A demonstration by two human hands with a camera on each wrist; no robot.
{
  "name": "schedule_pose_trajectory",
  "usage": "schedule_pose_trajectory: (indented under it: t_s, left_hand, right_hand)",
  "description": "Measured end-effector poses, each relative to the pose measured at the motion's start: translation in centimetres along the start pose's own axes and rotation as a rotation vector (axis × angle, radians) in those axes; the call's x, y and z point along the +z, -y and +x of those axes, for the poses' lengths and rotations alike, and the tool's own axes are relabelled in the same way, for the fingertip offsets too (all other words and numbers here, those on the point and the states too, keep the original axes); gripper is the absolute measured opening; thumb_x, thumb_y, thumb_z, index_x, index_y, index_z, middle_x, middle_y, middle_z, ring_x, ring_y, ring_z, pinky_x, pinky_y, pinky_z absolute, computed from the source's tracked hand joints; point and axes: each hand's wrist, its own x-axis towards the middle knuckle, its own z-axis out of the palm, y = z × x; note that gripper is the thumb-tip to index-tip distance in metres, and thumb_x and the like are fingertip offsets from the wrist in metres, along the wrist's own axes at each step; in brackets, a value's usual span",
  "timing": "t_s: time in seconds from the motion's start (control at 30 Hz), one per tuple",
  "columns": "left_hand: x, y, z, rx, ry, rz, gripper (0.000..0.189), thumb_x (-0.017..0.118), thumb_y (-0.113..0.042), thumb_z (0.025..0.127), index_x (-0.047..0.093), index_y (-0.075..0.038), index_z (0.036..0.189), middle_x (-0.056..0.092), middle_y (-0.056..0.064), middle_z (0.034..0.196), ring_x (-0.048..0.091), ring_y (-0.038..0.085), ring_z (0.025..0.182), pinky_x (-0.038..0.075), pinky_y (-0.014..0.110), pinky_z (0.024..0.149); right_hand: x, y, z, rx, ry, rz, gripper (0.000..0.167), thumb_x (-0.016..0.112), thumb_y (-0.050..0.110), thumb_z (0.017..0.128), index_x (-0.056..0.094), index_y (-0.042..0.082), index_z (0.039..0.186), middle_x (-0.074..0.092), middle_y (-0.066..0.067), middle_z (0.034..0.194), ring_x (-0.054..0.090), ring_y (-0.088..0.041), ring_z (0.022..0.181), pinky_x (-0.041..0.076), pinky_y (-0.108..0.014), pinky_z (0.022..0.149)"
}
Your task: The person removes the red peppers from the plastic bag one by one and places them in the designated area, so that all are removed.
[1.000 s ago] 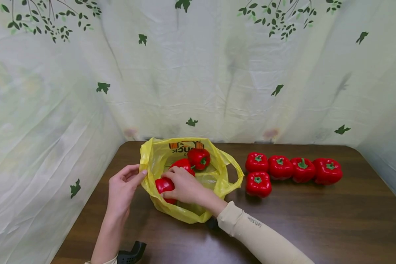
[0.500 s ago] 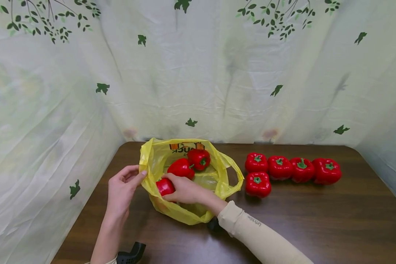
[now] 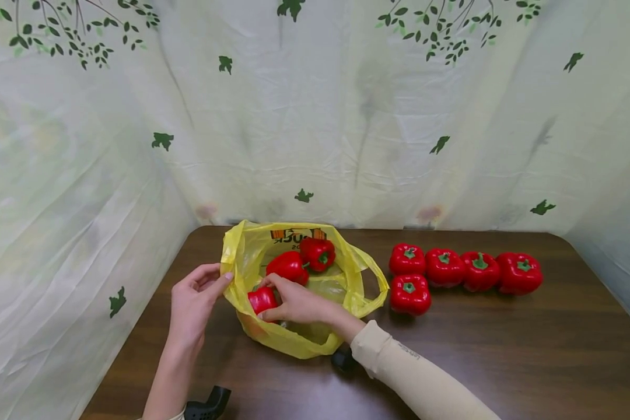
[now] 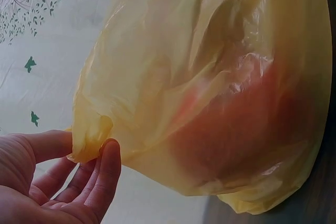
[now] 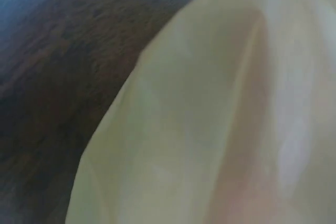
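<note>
A yellow plastic bag point(image 3: 294, 345) stands open-mouthed on the brown table in the head view. My left hand point(image 3: 193, 297) pinches its left rim between thumb and fingers; the left wrist view shows the same hand point(image 4: 68, 182) gripping a fold of the plastic. Inside the bag, my right hand point(image 3: 300, 303) holds a red bell pepper point(image 3: 261, 300) by thumb and fingers near the left front wall. Two more red bell peppers, one lying on its side point(image 3: 286, 268) and one behind it point(image 3: 318, 254), rest farther back in the bag. Yellow plastic point(image 5: 173, 145) fills much of the right wrist view.
To the right of the bag, several red bell peppers point(image 3: 445, 268) stand in a row, stems up, with another pepper point(image 3: 410, 294) in front of the leftmost. The bag's handle loop point(image 3: 380, 286) sticks out to the right. A leaf-printed curtain point(image 3: 336, 116) hangs behind the table point(image 3: 478, 356).
Within the bag, my right hand has drawn back slightly to the right, showing more of the middle pepper, and the pepper at its fingers has turned. My left hand stays on the rim.
</note>
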Motion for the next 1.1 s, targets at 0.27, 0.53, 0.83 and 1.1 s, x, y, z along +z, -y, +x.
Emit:
schedule_pose_trajectory:
  t_s: [0.27, 0.53, 0.83, 1.1]
  left_hand:
    - [0.0, 0.0, 0.2, 0.001, -0.003, -0.008, 0.035, 0.074, -0.016, 0.09, 0.064, 0.003, 0.118, 0.069, 0.002, 0.098, 0.066, 0.014, 0.083, 0.055, 0.023, 0.073]
    - [0.1, 0.1, 0.1, -0.007, -0.008, -0.035, 0.033, 0.074, -0.014, 0.089, 0.065, 0.003, 0.115, 0.069, 0.002, 0.095, 0.066, 0.014, 0.081, 0.055, 0.023, 0.072]
    - [-0.1, 0.2, 0.2, -0.005, -0.003, -0.046, 0.034, 0.075, -0.015, 0.089, 0.065, 0.003, 0.116, 0.069, 0.001, 0.095, 0.067, 0.013, 0.081, 0.055, 0.024, 0.071]
    - [-0.1, 0.2, 0.1, -0.002, -0.01, -0.057, 0.033, 0.075, -0.013, 0.088, 0.065, 0.004, 0.115, 0.069, 0.001, 0.094, 0.067, 0.012, 0.081, 0.054, 0.022, 0.069]
  right_hand:
    - [-1.0, 0.3, -0.8, -0.006, -0.065, -0.018, 0.068, 0.081, 0.031, 0.08, 0.046, 0.019, 0.137, 0.059, 0.004, 0.123, 0.057, -0.009, 0.105, 0.052, -0.026, 0.081]
    - [-2.9, 0.6, -2.4, -0.048, -0.143, -0.026, 0.067, 0.079, 0.024, 0.08, 0.046, 0.019, 0.138, 0.055, 0.007, 0.125, 0.054, -0.011, 0.109, 0.052, -0.027, 0.082]
    - [-4.3, 1.0, -4.8, -0.067, -0.209, 0.006, 0.073, 0.079, 0.018, 0.08, 0.042, 0.021, 0.143, 0.05, 0.004, 0.134, 0.052, -0.015, 0.114, 0.052, -0.035, 0.089]
    - [-4.5, 0.8, -6.4, -0.211, -0.289, 0.048, 0.076, 0.079, 0.007, 0.078, 0.042, 0.016, 0.143, 0.047, 0.006, 0.137, 0.054, -0.015, 0.118, 0.05, -0.035, 0.094]
